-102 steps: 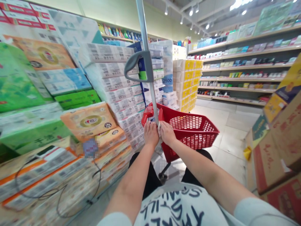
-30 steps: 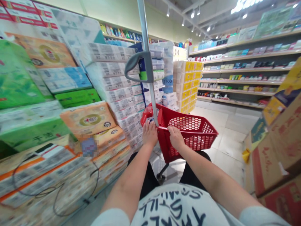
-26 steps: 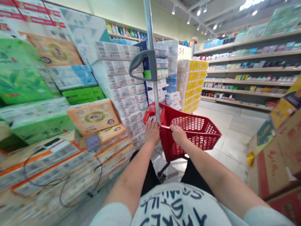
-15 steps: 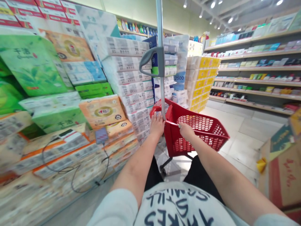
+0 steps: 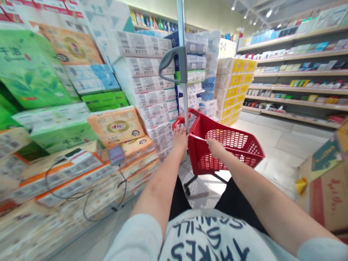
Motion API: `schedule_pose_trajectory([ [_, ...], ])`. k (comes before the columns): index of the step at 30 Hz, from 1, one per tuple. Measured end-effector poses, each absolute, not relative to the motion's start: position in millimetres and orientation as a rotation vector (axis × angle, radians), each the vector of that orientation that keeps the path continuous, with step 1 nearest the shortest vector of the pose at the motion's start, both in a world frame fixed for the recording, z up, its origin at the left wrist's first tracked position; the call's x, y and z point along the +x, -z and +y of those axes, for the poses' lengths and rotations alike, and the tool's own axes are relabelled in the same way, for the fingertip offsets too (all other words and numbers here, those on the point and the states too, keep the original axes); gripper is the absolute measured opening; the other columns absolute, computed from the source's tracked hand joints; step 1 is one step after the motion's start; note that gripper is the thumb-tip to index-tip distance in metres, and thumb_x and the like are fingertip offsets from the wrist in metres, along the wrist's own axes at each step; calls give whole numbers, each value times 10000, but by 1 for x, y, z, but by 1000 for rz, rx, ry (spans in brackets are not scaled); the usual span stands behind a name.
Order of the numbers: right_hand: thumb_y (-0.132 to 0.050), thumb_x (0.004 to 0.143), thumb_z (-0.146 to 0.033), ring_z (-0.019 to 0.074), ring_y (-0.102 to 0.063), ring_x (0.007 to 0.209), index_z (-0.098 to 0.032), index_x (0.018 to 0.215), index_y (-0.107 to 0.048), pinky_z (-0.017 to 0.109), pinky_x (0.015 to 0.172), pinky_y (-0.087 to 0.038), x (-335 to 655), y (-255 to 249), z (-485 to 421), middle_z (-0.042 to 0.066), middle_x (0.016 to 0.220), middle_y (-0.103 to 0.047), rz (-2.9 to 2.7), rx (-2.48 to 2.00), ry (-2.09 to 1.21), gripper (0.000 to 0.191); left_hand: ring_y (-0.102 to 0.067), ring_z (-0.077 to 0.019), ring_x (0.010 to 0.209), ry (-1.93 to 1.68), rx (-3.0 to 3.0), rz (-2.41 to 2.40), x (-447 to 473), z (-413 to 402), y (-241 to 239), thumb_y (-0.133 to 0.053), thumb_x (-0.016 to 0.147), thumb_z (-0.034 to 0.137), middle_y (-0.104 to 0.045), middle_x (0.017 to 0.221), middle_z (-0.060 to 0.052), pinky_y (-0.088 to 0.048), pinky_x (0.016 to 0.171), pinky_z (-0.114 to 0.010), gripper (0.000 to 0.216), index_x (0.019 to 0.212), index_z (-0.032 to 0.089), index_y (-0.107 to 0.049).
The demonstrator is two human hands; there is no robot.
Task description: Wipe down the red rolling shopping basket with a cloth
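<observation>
A red shopping cart with perforated basket walls stands in front of me, a tall metal pole rising from its near left side. On that pole sits a grey loop handle, which neither hand touches. My left hand lies over the left end of the cart's push bar beside the pole, its fingers bent forward over the red plastic. Closed around the right part of the same bar is my right hand, knuckles up. The undersides of both grips are hidden.
Stacked tissue packs line the left side, with a cable draped over them. White paper bundles and yellow packs stand ahead. Shelves run along the right beyond the tiled floor. Cardboard boxes are at near right.
The cart appears slightly higher and farther from my body, with more of its wheel legs showing. Nearby stacks have shifted a little to the left in view. Both hands keep their places on the bar.
</observation>
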State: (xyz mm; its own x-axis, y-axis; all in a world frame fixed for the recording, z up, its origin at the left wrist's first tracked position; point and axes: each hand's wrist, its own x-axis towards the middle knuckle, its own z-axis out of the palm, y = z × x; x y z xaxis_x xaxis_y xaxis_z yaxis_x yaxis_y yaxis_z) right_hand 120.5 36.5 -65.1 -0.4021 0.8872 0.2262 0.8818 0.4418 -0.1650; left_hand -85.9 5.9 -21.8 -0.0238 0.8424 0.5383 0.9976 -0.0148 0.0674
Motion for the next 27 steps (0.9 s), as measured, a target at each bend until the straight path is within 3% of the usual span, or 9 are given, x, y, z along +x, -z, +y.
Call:
schedule_pose_trajectory([
  [6,-335,877,-25,240,-534,1016,-137,1345,-409,335,883,-358,112,72,28,152,1139,-561,-2277,-1554,193,486,-61,-315,1456,599,-1935,-1988,-88,11,21,-318,950,308,-201,1570,-121,-171,1187,-462,534,1415,50,-371],
  [12,-361,890,-65,238,-553,978,-160,1230,-485,329,836,-372,101,72,27,130,1068,-580,-2320,-1577,174,375,-62,-307,1457,592,-1922,-1914,-102,9,27,-325,955,336,-226,1558,-144,-187,1179,-476,548,1425,55,-348],
  [16,-355,897,-89,244,-538,982,-146,1262,-473,343,849,-374,91,77,21,143,1070,-572,-2322,-1531,199,387,-93,-319,1452,585,-1894,-1923,-113,8,28,-319,956,328,-222,1562,-130,-189,1176,-465,540,1423,59,-352],
  [23,-307,900,-85,257,-486,1083,-123,1480,-222,388,942,-366,83,95,1,186,1327,-461,-2369,-1366,351,588,-82,-288,1459,517,-1826,-2058,-126,2,26,-263,964,325,-168,1576,-127,-202,1170,-465,563,1471,80,-254],
  [27,-321,912,-121,232,-554,1019,-121,1452,-257,350,893,-410,73,75,0,166,1183,-564,-2434,-1411,167,544,-91,-295,1457,435,-1799,-2064,-138,-5,23,-261,960,320,-167,1573,-144,-199,1172,-455,578,1469,46,-244],
])
